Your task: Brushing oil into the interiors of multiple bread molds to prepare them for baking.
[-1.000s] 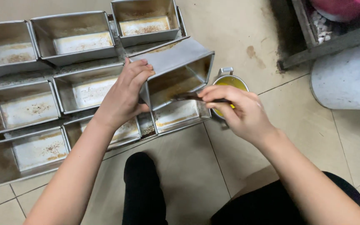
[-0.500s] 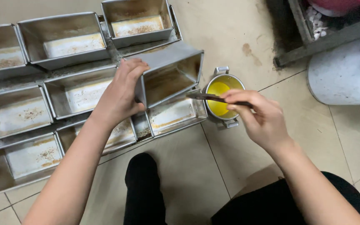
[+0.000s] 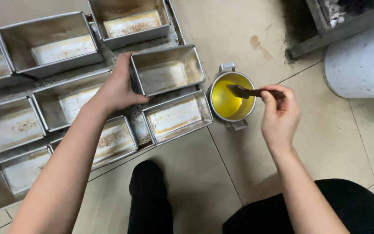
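My left hand point(image 3: 118, 84) grips the left end of a rectangular metal loaf tin point(image 3: 166, 69) that rests among other tins on the floor. My right hand point(image 3: 279, 114) holds a dark brush point(image 3: 251, 92) by its handle. The brush head dips over a small metal pot point(image 3: 232, 97) holding yellow oil, just right of the tins. The tin stands upright with its opening facing up.
Several more metal loaf tins point(image 3: 48, 41) lie in rows on a tray at the left. A white round container point(image 3: 360, 65) stands at the right, with a dark frame point(image 3: 343, 26) behind it. My dark-trousered legs point(image 3: 150, 199) are at the bottom, on a tiled floor.
The tin was tilted up on its side; my left hand has lowered it flat. My right hand drew the brush out of the tin and moved it right, over the oil pot.
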